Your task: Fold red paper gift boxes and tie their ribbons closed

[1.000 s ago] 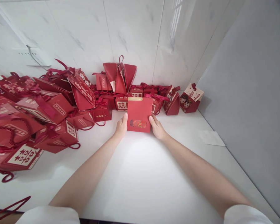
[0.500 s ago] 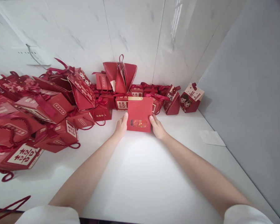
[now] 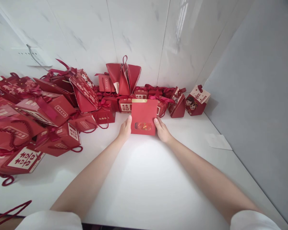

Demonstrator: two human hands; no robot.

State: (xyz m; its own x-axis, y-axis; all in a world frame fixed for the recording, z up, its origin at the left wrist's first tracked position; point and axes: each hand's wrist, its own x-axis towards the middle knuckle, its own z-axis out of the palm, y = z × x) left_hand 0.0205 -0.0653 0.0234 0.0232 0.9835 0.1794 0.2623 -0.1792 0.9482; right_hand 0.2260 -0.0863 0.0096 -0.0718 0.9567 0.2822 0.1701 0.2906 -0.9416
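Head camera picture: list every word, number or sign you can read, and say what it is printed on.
"囍" on the small box behind the red box that both hands hold.
"囍" on the label of the box at the left edge, seen slantwise.
Labels on the other boxes and bags: too small or blurred to read.

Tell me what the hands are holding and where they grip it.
Both hands hold one flat red box: the left hand at its lower left edge, the right hand at its lower right edge.

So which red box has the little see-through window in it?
The flat red box held between the left hand and right hand. It has a small window low on its front; the piled boxes show labels and ribbons instead.
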